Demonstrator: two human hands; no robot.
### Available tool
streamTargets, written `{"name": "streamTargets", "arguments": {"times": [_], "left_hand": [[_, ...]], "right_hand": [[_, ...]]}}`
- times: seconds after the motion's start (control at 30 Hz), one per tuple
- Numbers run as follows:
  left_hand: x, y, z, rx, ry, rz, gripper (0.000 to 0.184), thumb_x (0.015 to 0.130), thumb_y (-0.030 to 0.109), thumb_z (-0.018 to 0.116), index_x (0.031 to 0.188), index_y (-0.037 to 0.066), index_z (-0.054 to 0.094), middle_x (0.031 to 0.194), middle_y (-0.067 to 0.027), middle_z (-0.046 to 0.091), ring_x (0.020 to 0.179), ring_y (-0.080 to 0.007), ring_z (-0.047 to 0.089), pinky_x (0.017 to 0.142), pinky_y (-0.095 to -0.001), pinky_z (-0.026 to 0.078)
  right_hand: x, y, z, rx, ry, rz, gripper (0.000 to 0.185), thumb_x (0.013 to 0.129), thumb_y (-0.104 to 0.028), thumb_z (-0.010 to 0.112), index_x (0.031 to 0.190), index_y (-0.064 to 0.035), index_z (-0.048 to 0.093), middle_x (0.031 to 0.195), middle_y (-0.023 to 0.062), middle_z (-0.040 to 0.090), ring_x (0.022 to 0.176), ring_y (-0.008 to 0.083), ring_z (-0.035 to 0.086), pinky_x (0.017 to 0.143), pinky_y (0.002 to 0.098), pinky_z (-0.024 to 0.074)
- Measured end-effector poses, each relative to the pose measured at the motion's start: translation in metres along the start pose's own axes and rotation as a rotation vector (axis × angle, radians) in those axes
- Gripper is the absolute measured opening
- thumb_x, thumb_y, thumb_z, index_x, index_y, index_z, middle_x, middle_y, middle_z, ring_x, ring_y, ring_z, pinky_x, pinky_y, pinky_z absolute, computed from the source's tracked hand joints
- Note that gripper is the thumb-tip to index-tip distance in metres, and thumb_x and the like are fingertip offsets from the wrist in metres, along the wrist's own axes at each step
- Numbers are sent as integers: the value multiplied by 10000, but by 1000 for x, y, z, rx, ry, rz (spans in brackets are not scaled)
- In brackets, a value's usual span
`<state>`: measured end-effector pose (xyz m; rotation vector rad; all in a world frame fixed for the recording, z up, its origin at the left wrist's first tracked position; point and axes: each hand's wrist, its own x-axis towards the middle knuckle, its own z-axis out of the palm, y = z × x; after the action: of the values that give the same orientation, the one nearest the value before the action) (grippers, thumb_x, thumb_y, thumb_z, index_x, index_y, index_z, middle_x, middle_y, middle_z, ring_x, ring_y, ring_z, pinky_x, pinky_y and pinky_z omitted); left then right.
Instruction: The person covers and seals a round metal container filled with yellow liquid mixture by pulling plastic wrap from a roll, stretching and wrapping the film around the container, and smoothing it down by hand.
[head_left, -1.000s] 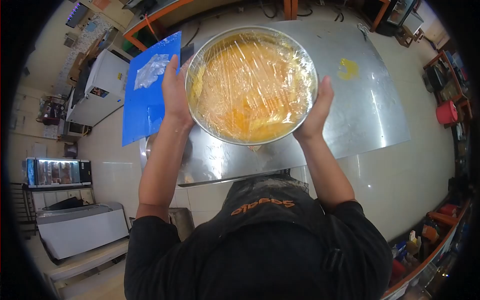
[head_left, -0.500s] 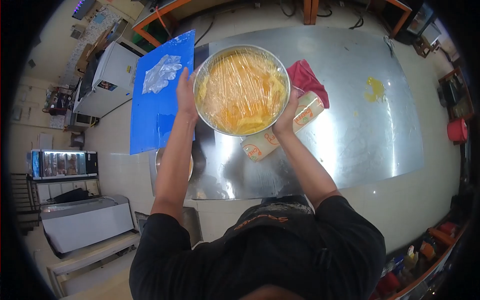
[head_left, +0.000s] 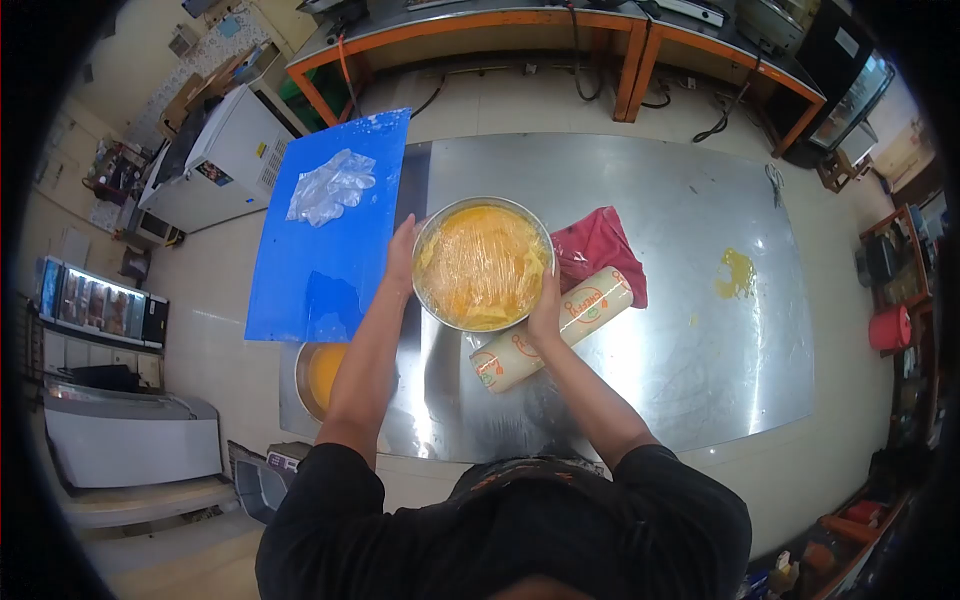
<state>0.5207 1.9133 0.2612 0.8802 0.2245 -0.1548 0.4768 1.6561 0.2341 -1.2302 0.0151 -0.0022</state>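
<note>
Between my two hands is a round metal bowl [head_left: 420, 300] covered with cling film [head_left: 480, 262], with a yellow-orange mass under the film. My left hand [head_left: 402, 252] grips its left side, and my right hand [head_left: 546, 308] grips its lower right side. Just right of the bowl lies a printed roll of cling film [head_left: 596, 302], partly behind my right hand. A crumpled red cloth [head_left: 606, 240] touches the roll's upper end. Below my left forearm, a second bowl [head_left: 303, 385] of orange liquid is partly hidden.
The steel table [head_left: 690, 360] carries a blue board [head_left: 275, 290] on its left, with clear plastic gloves [head_left: 333, 187] on it. A yellow spill [head_left: 737, 274] marks the right side, near a whisk-like wire tool [head_left: 774, 184]. Orange-framed benches [head_left: 470, 18] stand beyond.
The covered bowl looks smaller and lower in view, farther from the camera, with both hands still on it. The view has tilted up, showing more of the far benches and the second bowl.
</note>
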Motion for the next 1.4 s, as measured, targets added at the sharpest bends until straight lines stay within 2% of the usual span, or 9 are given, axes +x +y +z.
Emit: {"name": "streamTargets", "arguments": {"times": [0.27, 0.37, 0.47, 0.57, 0.67, 0.77, 1.03, 1.27, 1.4], "left_hand": [[16, -22, -31, -5, 17, 3, 574, 1016, 432, 399, 1338, -30, 513, 1275, -165, 607, 1159, -270, 593, 1018, -375, 453], [8, -31, -30, -13, 89, 68, 480, 1040, 348, 403, 1300, -35, 531, 1177, -162, 641, 1072, -250, 629, 961, -367, 492], [7, -45, -43, 111, 168, 89, 452, 1048, 320, 407, 1327, -18, 518, 1154, -150, 649, 1053, -237, 639, 943, -364, 508], [-6, -42, -27, 112, 177, 55, 504, 1057, 363, 358, 1379, -1, 490, 1274, -138, 596, 1171, -245, 584, 1019, -376, 467], [-13, -47, -24, 194, 214, 91, 494, 1059, 357, 362, 1394, 10, 471, 1298, -133, 580, 1168, -238, 584, 1007, -374, 478], [-29, -60, -26, 86, 147, 75, 474, 1064, 355, 358, 1382, 22, 471, 1256, -132, 593, 1110, -224, 606, 962, -368, 498], [-117, -108, 13, 39, 279, 197, 507, 1074, 366, 283, 1450, 40, 380, 1380, -134, 516, 1236, -252, 534, 1058, -396, 432], [-186, -149, 61, 23, 392, 301, 493, 1079, 338, 264, 1470, 51, 352, 1426, -132, 471, 1283, -250, 495, 1074, -403, 412], [-198, -159, 67, 40, 367, 314, 490, 1079, 327, 263, 1471, 44, 347, 1417, -128, 480, 1277, -248, 498, 1074, -400, 414]], "right_hand": [[10, 4, 1, 52, 12, 163, 525, 1047, -340, 328, 1481, -44, 334, 1447, 129, 435, 1328, 241, 418, 1116, 364, 309], [27, 47, -18, 319, -11, 328, 573, 1042, -360, 345, 1484, 3, 325, 1469, 146, 419, 1346, 223, 400, 1124, 335, 286], [31, 50, -32, 299, -37, 446, 587, 1050, -397, 322, 1470, 13, 345, 1461, 136, 433, 1327, 210, 423, 1115, 326, 305], [34, 57, -37, 192, -8, 399, 569, 1059, -441, 297, 1403, -6, 423, 1390, 129, 518, 1269, 242, 504, 1085, 378, 383], [31, 52, -45, 209, -80, 395, 572, 1058, -451, 296, 1403, -14, 430, 1389, 130, 521, 1267, 243, 508, 1096, 381, 379], [17, 22, -48, 273, -145, 463, 587, 1052, -448, 322, 1420, 0, 415, 1413, 135, 497, 1288, 225, 485, 1106, 354, 356], [-3, -23, -67, 102, -242, 642, 625, 1039, -489, 336, 1408, 6, 435, 1383, 149, 529, 1253, 228, 522, 1082, 350, 386], [-15, -33, -91, -128, -376, 583, 626, 1041, -488, 312, 1356, 17, 507, 1360, 151, 551, 1235, 221, 537, 1058, 340, 394], [-32, -40, -101, -109, -363, 597, 611, 1044, -481, 302, 1360, 0, 508, 1316, 140, 577, 1202, 211, 553, 1035, 330, 411]]}}
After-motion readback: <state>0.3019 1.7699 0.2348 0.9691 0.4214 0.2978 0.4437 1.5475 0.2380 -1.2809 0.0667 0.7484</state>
